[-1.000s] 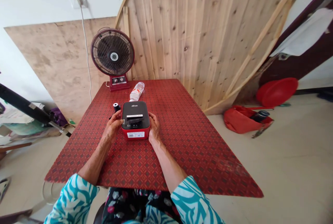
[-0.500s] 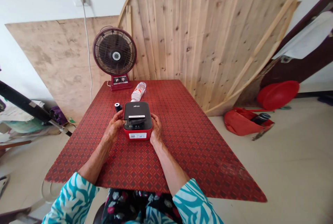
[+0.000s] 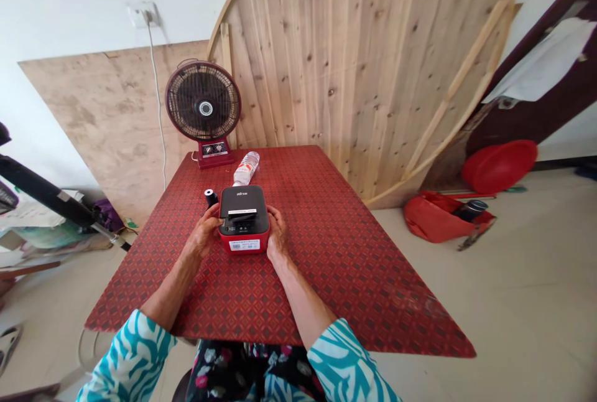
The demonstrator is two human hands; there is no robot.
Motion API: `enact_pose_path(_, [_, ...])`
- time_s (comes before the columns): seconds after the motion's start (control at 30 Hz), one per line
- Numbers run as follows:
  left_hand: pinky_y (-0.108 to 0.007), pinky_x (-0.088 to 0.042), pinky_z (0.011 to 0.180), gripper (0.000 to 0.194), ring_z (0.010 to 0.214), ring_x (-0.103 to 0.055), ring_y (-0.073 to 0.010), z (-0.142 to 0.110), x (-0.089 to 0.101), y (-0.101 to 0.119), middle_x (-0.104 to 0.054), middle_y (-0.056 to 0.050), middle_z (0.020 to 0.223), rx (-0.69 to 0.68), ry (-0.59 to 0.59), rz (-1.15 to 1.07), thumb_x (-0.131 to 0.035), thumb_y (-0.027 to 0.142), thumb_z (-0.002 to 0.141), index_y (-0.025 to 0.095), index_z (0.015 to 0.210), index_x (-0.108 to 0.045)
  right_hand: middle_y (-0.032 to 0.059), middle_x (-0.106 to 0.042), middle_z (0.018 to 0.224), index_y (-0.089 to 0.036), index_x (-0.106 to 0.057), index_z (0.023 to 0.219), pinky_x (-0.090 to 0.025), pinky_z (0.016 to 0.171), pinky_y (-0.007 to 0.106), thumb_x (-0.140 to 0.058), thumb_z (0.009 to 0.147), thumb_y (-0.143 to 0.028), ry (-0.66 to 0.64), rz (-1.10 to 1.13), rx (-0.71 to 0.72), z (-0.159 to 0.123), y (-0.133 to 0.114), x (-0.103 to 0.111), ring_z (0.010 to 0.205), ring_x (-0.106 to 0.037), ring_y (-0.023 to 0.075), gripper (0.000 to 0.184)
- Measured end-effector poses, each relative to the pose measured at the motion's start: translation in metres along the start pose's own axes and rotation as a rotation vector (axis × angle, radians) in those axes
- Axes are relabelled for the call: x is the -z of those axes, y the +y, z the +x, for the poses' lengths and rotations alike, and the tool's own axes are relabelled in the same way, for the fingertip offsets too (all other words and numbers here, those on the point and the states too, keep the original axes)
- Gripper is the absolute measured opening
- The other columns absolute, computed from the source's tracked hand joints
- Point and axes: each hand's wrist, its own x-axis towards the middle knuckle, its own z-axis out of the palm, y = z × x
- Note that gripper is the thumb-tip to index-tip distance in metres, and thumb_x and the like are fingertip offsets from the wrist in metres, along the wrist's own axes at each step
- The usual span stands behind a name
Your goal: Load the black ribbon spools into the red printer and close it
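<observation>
A small thermal printer (image 3: 244, 200) with a black top and red base sits on the table, a white label on its near side. My left hand (image 3: 206, 231) holds the printer's left side, its thumb by the top edge. My right hand (image 3: 277, 232) is wrapped around the right side, fingers partly hidden behind it. Just left of the printer stands a small black roll (image 3: 211, 198) with a white end. A clear plastic bottle (image 3: 247, 168) with a red and white label lies behind the printer.
A dark red fan (image 3: 204, 106) stands at the back left of the red patterned table (image 3: 354, 284). Behind it, a large round wooden board (image 3: 354, 66) leans on the wall. A red bag (image 3: 429, 218) and a red basin (image 3: 499, 167) are on the right.
The camera's view has shifted slightly, so the fan and board appear lower. Both hands stay on the printer's sides, and the printer shows little movement on the table.
</observation>
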Motion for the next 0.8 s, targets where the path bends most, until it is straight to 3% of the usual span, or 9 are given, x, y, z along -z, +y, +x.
enact_pose_path(0.17, [-0.023, -0.046, 0.062, 0.067, 0.067, -0.059, -0.011, -0.0075, -0.0012, 0.0061, -0.069, 0.0, 0.087, 0.082, -0.008, 0.003, -0.079, 0.02, 0.051, 0.016, 0.116, -0.065, 0.0036, -0.071, 0.098, -0.02, -0.07, 0.104, -0.048, 0.08, 0.03, -0.061, 0.077, -0.045, -0.015, -0.041, 0.044, 0.0019, 0.0037, 0.002, 0.094, -0.062, 0.0196, 0.038])
enact_pose_path(0.33, [-0.021, -0.045, 0.058, 0.066, 0.065, -0.059, -0.0103, -0.0104, -0.0031, 0.007, -0.069, 0.001, 0.085, 0.078, 0.021, -0.001, -0.08, 0.022, 0.051, 0.017, 0.115, -0.065, 0.004, -0.071, 0.098, -0.02, -0.071, 0.103, -0.048, 0.081, 0.031, -0.059, 0.079, -0.045, -0.024, -0.059, 0.076, 0.0032, 0.0045, 0.0026, 0.095, -0.062, 0.02, 0.036])
enact_pose_path(0.8, [-0.028, -0.052, 0.069, 0.073, 0.08, -0.066, -0.0177, -0.0005, 0.0017, 0.0056, -0.07, -0.007, 0.108, 0.027, 0.041, 0.083, -0.075, 0.017, 0.052, 0.016, 0.123, -0.059, 0.0047, -0.07, 0.099, -0.019, -0.07, 0.103, -0.048, 0.083, 0.032, -0.056, 0.08, -0.043, -0.022, -0.1, 0.118, 0.0026, 0.0054, 0.0025, 0.098, -0.061, 0.021, 0.036])
